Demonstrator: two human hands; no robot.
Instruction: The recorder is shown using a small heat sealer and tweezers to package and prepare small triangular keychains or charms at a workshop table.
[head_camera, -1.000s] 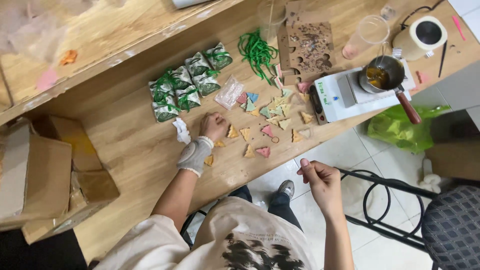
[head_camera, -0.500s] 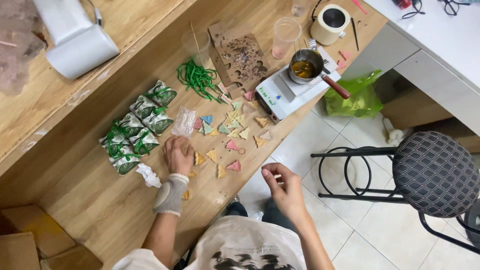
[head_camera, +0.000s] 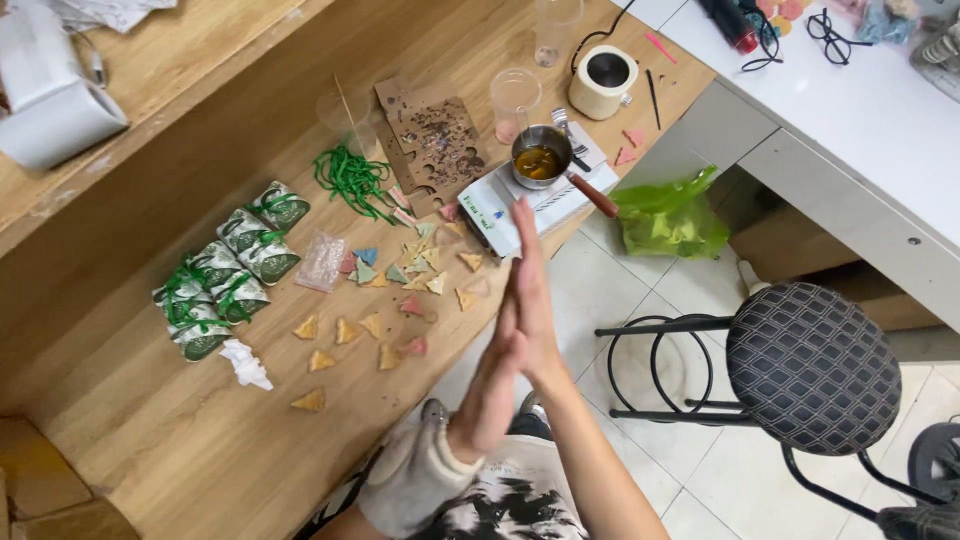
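triangle pieces (head_camera: 385, 300) left of pressed hands (head_camera: 515, 330)

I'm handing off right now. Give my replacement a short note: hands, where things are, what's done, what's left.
Left hand and right hand are pressed palm to palm over the table edge, holding nothing.
Small triangular pieces lie loose on the wooden table; green wrapped packets are lined up to their left, green strings behind.
Done: several packets wrapped and tied.
Left: the loose triangles remain unpacked.
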